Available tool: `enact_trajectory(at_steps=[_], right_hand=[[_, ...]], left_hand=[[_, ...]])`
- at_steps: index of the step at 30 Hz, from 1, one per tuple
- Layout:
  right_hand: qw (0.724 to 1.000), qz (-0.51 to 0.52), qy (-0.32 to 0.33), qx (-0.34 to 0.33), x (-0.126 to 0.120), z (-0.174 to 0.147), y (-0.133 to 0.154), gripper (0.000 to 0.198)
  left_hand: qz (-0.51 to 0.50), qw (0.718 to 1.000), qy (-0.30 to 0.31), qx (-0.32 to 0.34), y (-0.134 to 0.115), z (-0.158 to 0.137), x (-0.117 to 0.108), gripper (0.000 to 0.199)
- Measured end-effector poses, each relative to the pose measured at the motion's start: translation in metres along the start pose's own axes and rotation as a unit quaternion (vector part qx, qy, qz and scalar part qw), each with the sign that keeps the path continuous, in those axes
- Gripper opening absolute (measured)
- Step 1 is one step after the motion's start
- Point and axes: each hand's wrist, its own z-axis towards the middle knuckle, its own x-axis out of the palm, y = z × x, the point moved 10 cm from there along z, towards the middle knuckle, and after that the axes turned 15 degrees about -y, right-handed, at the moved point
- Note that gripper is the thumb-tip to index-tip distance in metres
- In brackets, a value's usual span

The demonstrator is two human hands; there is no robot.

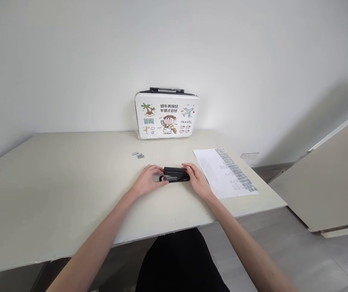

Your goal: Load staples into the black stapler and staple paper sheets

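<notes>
Fingers of my left hand point(146, 180) curl around the left end of a black stapler point(175, 173) on the pale table point(70, 182); I judge it stiff, smooth, fairly light. My right hand point(198, 181) grips its right end, a secure place.

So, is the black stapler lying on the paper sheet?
No, the black stapler is between the left hand and the right hand, left of the paper sheet.

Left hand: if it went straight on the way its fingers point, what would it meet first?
The black stapler: the left hand's fingertips are right at its left end, perhaps already touching; contact is hard to judge.
</notes>
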Motion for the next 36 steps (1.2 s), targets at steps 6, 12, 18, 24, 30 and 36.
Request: enact_trajectory(at_steps=[6, 12, 18, 24, 30, 36], right_hand=[[1.0, 0.009, 0.006, 0.004, 0.0, -0.001, 0.0, 0.042], [1.0, 0.012, 0.01, 0.004, 0.0, 0.0, 0.001, 0.041], [1.0, 0.016, 0.006, -0.002, -0.001, 0.0, 0.005, 0.041], [1.0, 0.008, -0.003, -0.006, -0.003, 0.001, 0.007, 0.039], [1.0, -0.015, 0.009, -0.002, 0.001, -0.003, 0.01, 0.038], [0.996, -0.057, 0.056, -0.047, 0.012, -0.01, 0.021, 0.036]], left_hand=[[-0.118, 0.982, -0.121, -0.078, 0.011, 0.009, -0.035, 0.039], [-0.196, 0.926, -0.259, -0.191, 0.047, 0.009, -0.066, 0.036], [-0.204, 0.909, -0.289, -0.218, 0.055, 0.007, -0.068, 0.031], [-0.194, 0.911, -0.286, -0.224, 0.057, 0.008, -0.066, 0.033], [-0.188, 0.917, -0.268, -0.227, 0.056, 0.008, -0.063, 0.036], [-0.2, 0.921, -0.241, -0.231, 0.053, 0.007, -0.056, 0.041]])
